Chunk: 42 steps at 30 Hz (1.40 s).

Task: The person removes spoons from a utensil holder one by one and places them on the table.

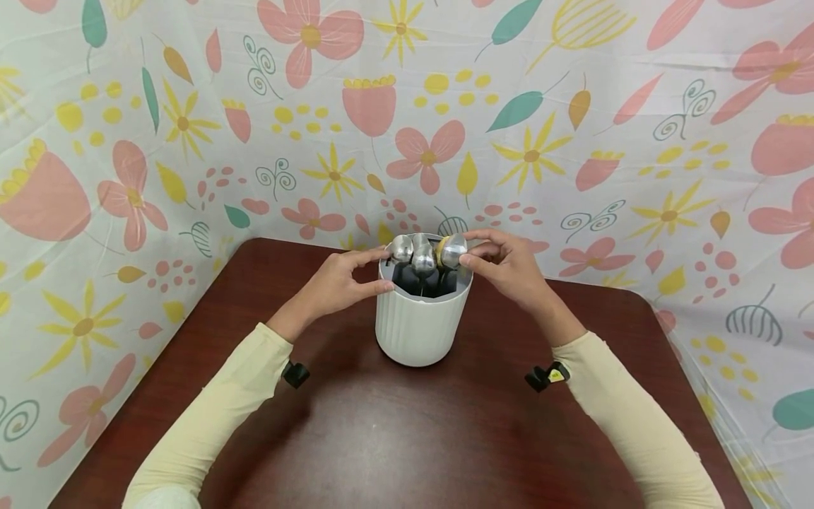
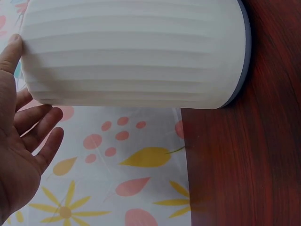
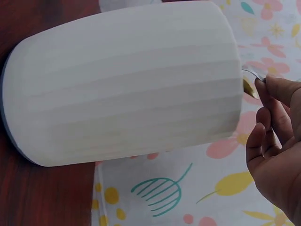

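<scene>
While the left hand (image 1: 333,283), fingers extended, touches the left side of the white holder (image 1: 416,332), the right hand (image 1: 511,267) pinches a metal spoon (image 1: 454,252) at the opposite side

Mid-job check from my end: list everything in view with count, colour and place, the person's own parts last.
Ribbed round container: one, white with dark base, standing on the table
Angular insert: one, black and grey, in the container's mouth
Shiny metal spoons: at least three, silver, bowls up at the container's mouth
Gold-toned utensil: at least one, yellow-gold, beside the rightmost spoon, mostly hidden
Wood-grain table: one, dark reddish brown, under the container
Flower-print cloth: count unclear, white with pink, yellow and green, behind and beside the table
Black wrist devices: two, one at each wrist
Long sleeves: two, cream, on both arms
Left hand: one, bare, at the container's rim
Right hand: one, bare, pinching the rightmost spoon
</scene>
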{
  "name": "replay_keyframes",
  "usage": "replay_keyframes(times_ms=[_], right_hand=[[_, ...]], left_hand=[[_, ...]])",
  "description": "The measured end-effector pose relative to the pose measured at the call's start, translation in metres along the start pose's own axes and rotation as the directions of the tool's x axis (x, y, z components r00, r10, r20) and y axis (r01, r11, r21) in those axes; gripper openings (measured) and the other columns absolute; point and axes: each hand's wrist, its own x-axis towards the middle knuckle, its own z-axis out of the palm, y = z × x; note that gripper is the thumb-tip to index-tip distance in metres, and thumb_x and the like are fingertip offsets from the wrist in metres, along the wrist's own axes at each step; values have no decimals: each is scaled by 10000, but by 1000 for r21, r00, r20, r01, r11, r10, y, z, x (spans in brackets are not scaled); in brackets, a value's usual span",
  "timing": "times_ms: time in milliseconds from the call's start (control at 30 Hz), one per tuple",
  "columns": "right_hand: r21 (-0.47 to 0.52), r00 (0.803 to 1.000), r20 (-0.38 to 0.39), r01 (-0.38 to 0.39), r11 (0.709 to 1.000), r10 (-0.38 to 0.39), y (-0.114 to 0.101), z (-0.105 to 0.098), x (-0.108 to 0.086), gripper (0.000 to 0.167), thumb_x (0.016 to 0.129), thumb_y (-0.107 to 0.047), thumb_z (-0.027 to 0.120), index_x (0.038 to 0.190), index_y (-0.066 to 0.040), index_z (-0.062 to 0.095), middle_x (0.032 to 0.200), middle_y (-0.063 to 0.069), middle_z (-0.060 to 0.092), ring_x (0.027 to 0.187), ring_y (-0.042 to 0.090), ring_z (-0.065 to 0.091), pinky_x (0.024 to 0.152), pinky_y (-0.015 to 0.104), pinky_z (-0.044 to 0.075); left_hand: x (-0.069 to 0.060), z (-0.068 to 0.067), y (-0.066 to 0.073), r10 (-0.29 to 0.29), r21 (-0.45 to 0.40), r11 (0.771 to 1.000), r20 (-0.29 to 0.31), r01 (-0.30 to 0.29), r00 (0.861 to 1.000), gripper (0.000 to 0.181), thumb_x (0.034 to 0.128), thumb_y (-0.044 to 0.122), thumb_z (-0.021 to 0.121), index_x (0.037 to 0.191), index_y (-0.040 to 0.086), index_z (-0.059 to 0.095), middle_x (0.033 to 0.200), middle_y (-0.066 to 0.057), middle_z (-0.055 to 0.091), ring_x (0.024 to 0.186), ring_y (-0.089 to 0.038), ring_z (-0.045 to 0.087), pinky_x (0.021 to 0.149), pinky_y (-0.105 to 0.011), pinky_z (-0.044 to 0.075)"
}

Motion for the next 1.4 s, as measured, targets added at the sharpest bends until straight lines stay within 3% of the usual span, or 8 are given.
replay_keyframes(times_ms=[167, 267, 433, 633, 933, 1200, 1400], right_hand=[[30, 1000, 11, 21, 999, -22, -7, -4, 3, 360, 955, -17, 702, 1303, 47, 636, 902, 65, 768, 777, 126, 670, 687, 212, 510], [41, 999, 10, 31, 999, -32, -10, -7, 5, 352, 955, -2, 695, 1295, 63, 630, 880, 26, 770, 749, 98, 671, 696, 202, 539], [31, 998, -6, 69, 997, -69, -19, -10, 8, 331, 949, 31, 687, 1272, 81, 634, 832, -96, 753, 544, 52, 454, 530, 236, 378], [28, 991, -35, 131, 991, -130, -29, -17, 11, 325, 934, 71, 686, 1257, 79, 653, 817, -45, 764, 520, 76, 382, 531, 262, 323], [9, 982, -71, 179, 984, -178, -48, -27, 21, 306, 929, 54, 698, 1234, 36, 681, 808, -70, 762, 702, 73, 643, 613, 216, 448], [12, 980, -96, 179, 984, -177, -73, -35, 30, 322, 925, 32, 714, 1243, -16, 711, 808, -42, 763, 610, 66, 593, 567, 197, 430], [16, 981, -105, 167, 986, -164, -93, -41, 32, 336, 921, 11, 732, 1251, -52, 730, 832, -37, 766, 694, 74, 667, 642, 191, 502]], left_hand=[[1, 0, 0, -1, 0, 1000, -3, 1, 1000, 631, 897, 489, 771, 1437, 202, 618, 1478, 28, 571, 1351, -171, 542, 1093, -426, 460], [1, 0, 0, 0, 3, 1000, -4, 0, 1000, 630, 897, 487, 772, 1436, 199, 619, 1476, 27, 572, 1350, -170, 542, 1094, -422, 459], [0, -1, 2, -10, 4, 1000, 2, 10, 1000, 642, 893, 493, 773, 1443, 203, 612, 1486, 30, 563, 1361, -174, 533, 1097, -427, 456], [0, 0, 1, -9, 2, 1000, 2, 9, 1000, 641, 892, 490, 776, 1445, 210, 611, 1486, 36, 562, 1363, -166, 531, 1096, -423, 455], [0, -1, 2, -6, -7, 1000, 9, 6, 1000, 640, 892, 485, 777, 1443, 206, 611, 1485, 28, 563, 1383, -163, 511, 1112, -433, 441], [0, -1, 2, -8, -6, 1000, 4, 8, 1000, 629, 894, 463, 783, 1443, 209, 611, 1493, 27, 556, 1379, -164, 516, 1108, -422, 446], [-1, -1, 2, -10, -9, 1000, 4, 10, 1000, 631, 894, 468, 781, 1447, 218, 608, 1495, 31, 553, 1379, -169, 516, 1105, -429, 448]])
